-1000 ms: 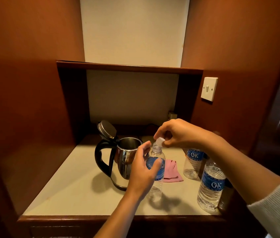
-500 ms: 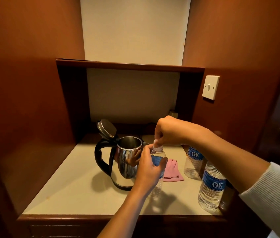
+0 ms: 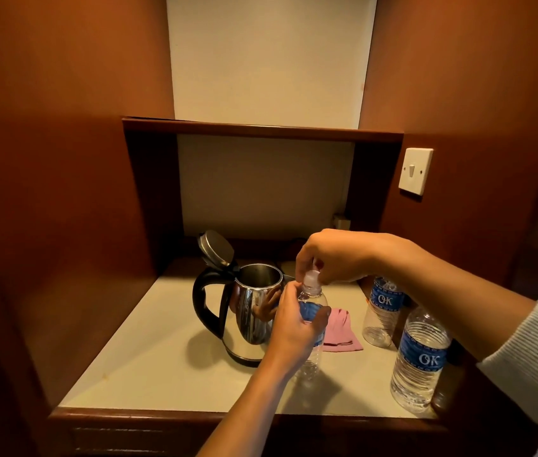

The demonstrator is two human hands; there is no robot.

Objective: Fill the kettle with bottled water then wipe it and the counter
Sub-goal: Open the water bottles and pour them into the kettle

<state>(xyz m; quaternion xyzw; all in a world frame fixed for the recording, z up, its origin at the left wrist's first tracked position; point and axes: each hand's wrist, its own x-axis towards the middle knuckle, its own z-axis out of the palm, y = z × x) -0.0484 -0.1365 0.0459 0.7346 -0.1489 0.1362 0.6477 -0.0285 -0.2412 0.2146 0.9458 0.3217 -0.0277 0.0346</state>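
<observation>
A steel kettle [image 3: 248,311] with a black handle stands on the pale counter [image 3: 149,367], its lid [image 3: 216,247] flipped up and open. Just right of it stands a clear water bottle [image 3: 310,361] with a blue label. My left hand [image 3: 294,328] grips the bottle around its label. My right hand [image 3: 333,255] pinches the white cap [image 3: 311,280] sitting on the bottle's neck. A pink cloth [image 3: 340,331] lies on the counter behind the bottle.
Two more bottles stand at the right: an empty-looking one [image 3: 381,311] near the back and a full one [image 3: 421,361] by the front edge. Wooden walls close in both sides, a shelf [image 3: 261,130] hangs above, and a light switch [image 3: 415,170] is on the right wall.
My right hand has brought the cap down from just above the bottle's mouth onto the neck. My left hand has kept its grip on the bottle.
</observation>
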